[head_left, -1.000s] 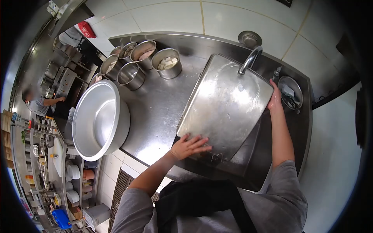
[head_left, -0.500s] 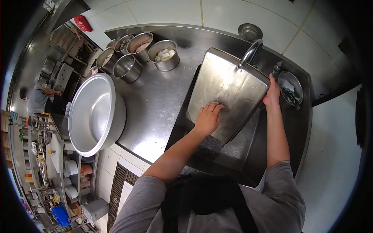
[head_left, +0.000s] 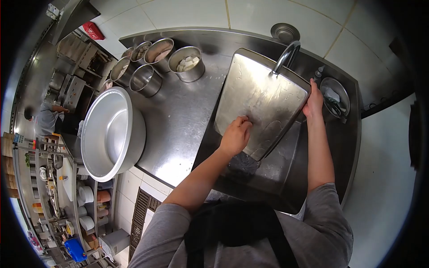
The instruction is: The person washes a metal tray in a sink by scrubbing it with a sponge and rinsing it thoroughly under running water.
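Observation:
A rectangular steel pan point(head_left: 254, 96) stands tilted in the sink point(head_left: 286, 178), its broad flat face toward me and wet in streaks. My right hand point(head_left: 314, 100) grips its right edge near the upper corner. Against the lower middle of that face, my left hand point(head_left: 236, 135) rests with fingers curled in; whatever may be inside them is hidden. The curved faucet point(head_left: 288, 57) reaches over the pan's top edge. Some water shows on the sink floor below the pan.
A large aluminium basin point(head_left: 134, 134) leans at the counter's left end. Several steel pots stand behind it, one holding white chunks point(head_left: 187, 64). A metal bowl point(head_left: 343, 89) with utensils sits right of the sink. Another person point(head_left: 44, 119) is far left, near shelving.
My left hand has slid slightly left and down across the pan's face, its fingers more curled. The pan has shifted a little upward. My right hand keeps its hold.

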### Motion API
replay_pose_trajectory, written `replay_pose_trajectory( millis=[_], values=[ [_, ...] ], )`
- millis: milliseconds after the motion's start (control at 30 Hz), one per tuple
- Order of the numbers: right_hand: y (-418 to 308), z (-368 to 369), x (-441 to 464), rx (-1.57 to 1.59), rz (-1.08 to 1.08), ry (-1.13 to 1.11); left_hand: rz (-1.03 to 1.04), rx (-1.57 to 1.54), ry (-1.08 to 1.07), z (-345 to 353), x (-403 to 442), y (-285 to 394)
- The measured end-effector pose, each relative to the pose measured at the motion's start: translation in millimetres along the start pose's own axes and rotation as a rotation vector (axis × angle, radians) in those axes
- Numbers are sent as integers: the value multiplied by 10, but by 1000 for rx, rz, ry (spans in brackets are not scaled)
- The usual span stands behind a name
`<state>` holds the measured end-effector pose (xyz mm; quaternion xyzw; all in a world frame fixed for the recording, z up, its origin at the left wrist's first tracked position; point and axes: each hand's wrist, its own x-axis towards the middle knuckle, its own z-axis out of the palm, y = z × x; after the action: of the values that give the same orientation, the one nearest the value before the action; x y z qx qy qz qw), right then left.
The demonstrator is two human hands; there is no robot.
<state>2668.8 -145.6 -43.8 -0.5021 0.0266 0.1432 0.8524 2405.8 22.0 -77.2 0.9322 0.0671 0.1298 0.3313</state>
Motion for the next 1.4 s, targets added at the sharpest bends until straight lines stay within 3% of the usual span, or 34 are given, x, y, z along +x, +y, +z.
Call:
replay_pose_trajectory(
  millis=[100,233,300,400,467,533,567,667,800,867,1000,1033,1100,1133,1200,1267,1333,1400],
  values=[
    [-68,55,-74,24,31,1,-15,-25,95,-18,-13,63],
    [-82,49,-103,13,29,35,11,78,69,-23,-50,97],
    [-50,30,-91,17,17,35,296,203,-20,40,-92,119],
    [-13,-23,-170,41,13,42,465,243,-133,178,-117,155],
    [-18,-123,-303,81,54,69,420,295,-125,237,-15,27],
    [-7,-304,-419,118,54,65,-138,158,174,240,127,-78],
    [-67,-285,-590,146,51,82,-276,194,312,279,182,-135],
    [-40,-440,-846,152,116,200,-199,31,223,333,405,195],
    [24,-350,-1223,165,112,233,111,79,150,360,708,796],
    [-8,-364,-1361,132,63,295,-29,26,248,311,914,672],
    [-242,-415,-1547,152,44,250,-600,-181,433,313,1229,-28],
    [-324,-419,-1559,123,33,249,-595,-181,432,212,1276,-138],
    [-470,-366,-1573,66,16,223,-577,-580,62,-78,1331,-268],
    [-470,-364,-1507,68,16,229,-577,-579,56,-135,1386,-300],
    [-447,-464,-1275,23,26,177,-559,-932,-149,-158,1451,-410],
    [-267,-636,-928,44,32,112,-632,-1048,-161,-542,1250,-129],
    [-143,-585,-620,37,67,162,-533,-878,-142,-762,1000,-79],
    [25,-478,-291,-23,152,178,-598,-856,-17,-626,687,-269]
  ],
)
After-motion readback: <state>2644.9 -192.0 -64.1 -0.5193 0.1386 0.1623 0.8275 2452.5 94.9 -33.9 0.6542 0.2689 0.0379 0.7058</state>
